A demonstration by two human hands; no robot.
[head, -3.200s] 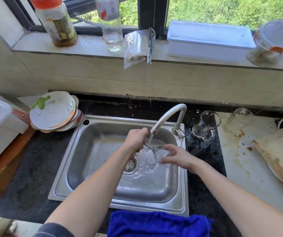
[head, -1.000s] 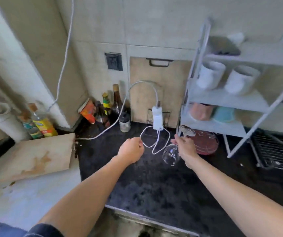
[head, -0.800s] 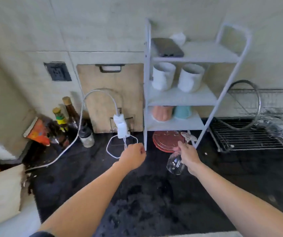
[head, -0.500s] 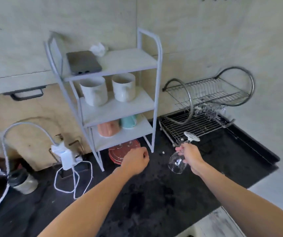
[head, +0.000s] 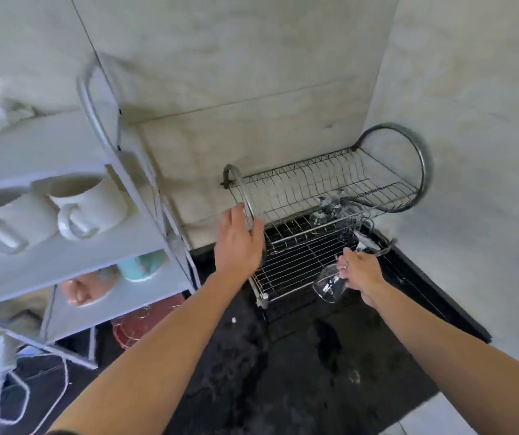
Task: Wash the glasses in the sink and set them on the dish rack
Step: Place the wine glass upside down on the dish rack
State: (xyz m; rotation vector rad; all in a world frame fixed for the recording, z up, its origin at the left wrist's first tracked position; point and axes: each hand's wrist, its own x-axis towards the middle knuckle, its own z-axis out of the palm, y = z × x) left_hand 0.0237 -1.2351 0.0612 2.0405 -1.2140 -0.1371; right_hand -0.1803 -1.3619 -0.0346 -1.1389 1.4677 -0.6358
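Note:
My right hand [head: 360, 273] grips a clear stemmed glass [head: 328, 285] by its stem, bowl hanging down and toward me, just over the front right part of the wire dish rack [head: 299, 255]. The glass's foot pokes out beyond my fingers. My left hand [head: 240, 243] is open, its fingers stretched toward the rack's left chrome hoop, touching or nearly touching it. Other clear glasses [head: 336, 211] sit on the rack's far right part. The sink is out of view.
A white shelf unit [head: 79, 233] with two white mugs [head: 91, 205] stands left of the rack, with teal and pink cups below. A red lid [head: 138, 324] lies under it. The dark countertop [head: 283, 372] spreads in front; a white charger and cable are at the lower left.
The view has swung from the sink rightward to the rack. My right hand carried the glass up to the rack. My left hand opened from a fist and reached the rack's hoop.

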